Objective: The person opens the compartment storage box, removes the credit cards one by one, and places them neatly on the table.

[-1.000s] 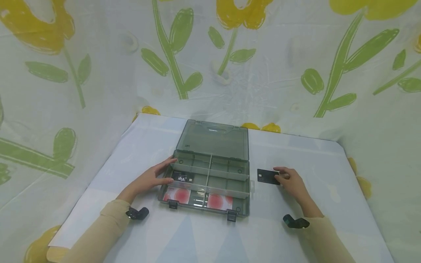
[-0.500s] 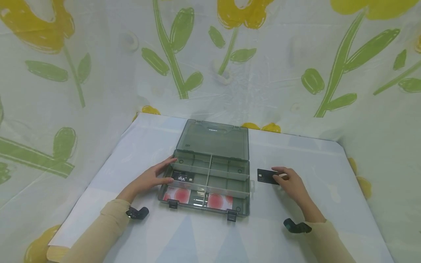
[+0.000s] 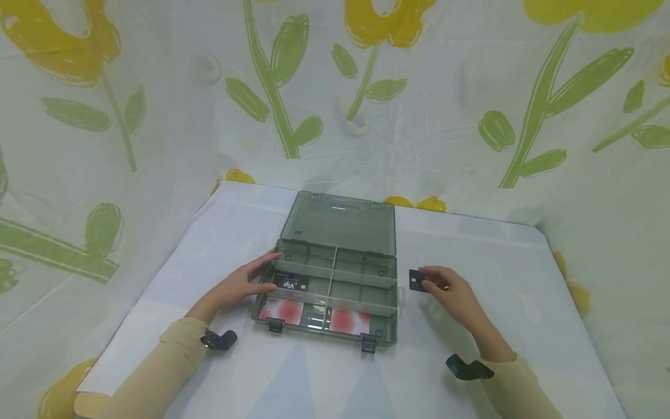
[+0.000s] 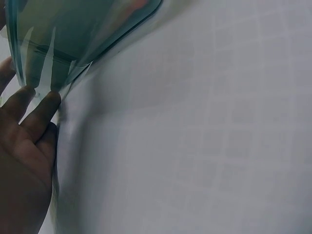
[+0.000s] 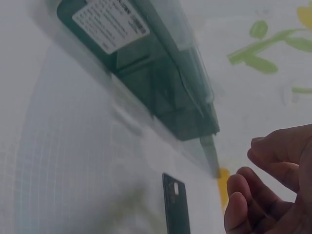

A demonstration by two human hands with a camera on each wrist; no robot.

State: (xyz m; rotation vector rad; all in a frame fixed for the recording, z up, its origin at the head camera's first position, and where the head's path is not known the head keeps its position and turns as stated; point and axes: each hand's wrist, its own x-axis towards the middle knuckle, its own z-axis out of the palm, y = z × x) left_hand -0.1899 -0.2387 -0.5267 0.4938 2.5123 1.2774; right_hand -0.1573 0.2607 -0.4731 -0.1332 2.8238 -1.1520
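Observation:
An opened grey-green, see-through compartment box [image 3: 362, 292] stands mid-table, lid [image 3: 341, 224] laid back. My left hand [image 3: 237, 285] rests against its left side, thumb and fingers spread over the rim; in the left wrist view, straight fingertips [image 4: 48, 100] touch the wall. A black card with "Vip" lettering [image 3: 290, 283] lies in the middle-left compartment. White cards with red circles lie in the front-left [image 3: 289, 312] and front-right [image 3: 342, 320] compartments. Right of the box is a black chip card [image 5: 176, 204], partly hidden by my right hand [image 3: 451, 294]. Its thumb and fingers look apart from the card.
Clear dividers [image 3: 331, 279] split the box into several compartments. Two latches [image 3: 369, 344] hang at its front edge. A small tab juts from its right side. White table cloth [image 3: 471, 238] surrounds it, with a flowered curtain [image 3: 419, 134] behind.
My right hand has moved left over the black chip card and covers more of it. The card's left edge has stayed in place. My left hand and the box have not moved.

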